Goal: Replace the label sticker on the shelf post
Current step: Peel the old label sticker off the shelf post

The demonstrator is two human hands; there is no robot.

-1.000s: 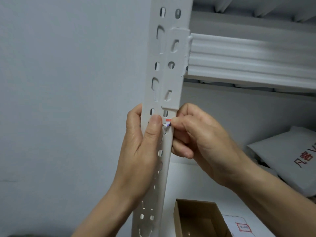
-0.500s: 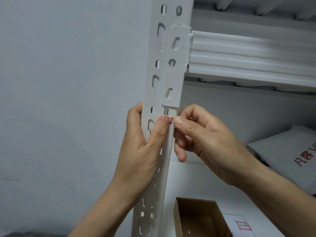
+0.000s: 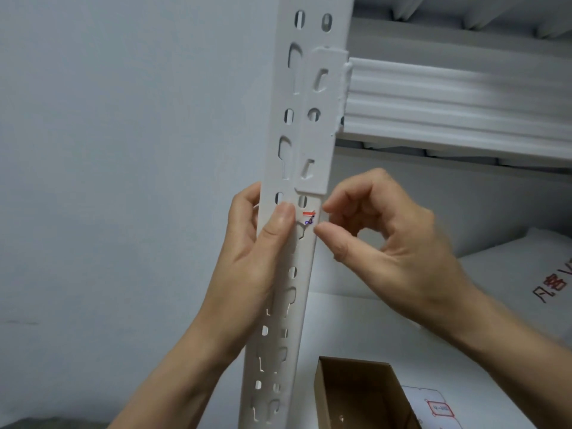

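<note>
The white perforated shelf post (image 3: 309, 125) rises through the middle of the view. A small label sticker (image 3: 309, 217) with a red stripe and blue ink sits on the post's front face, just below the beam bracket. My left hand (image 3: 257, 261) wraps the post from the left, and its thumb lies flat on the front beside the sticker. My right hand (image 3: 390, 243) hovers at the post's right edge. Its index fingertip and thumb tip are curled towards the sticker with a small gap between them and nothing in it.
A white shelf beam (image 3: 448, 97) runs right from the post. Below on the shelf stand an open cardboard box (image 3: 356, 394), a white box with a red-bordered label (image 3: 439, 408) and a white bag with red lettering (image 3: 532, 274). A plain wall (image 3: 123, 181) fills the left.
My right fingers have drawn back off the sticker to the post's edge, so the sticker now shows. My left thumb has slid slightly left; the left hand still holds the post.
</note>
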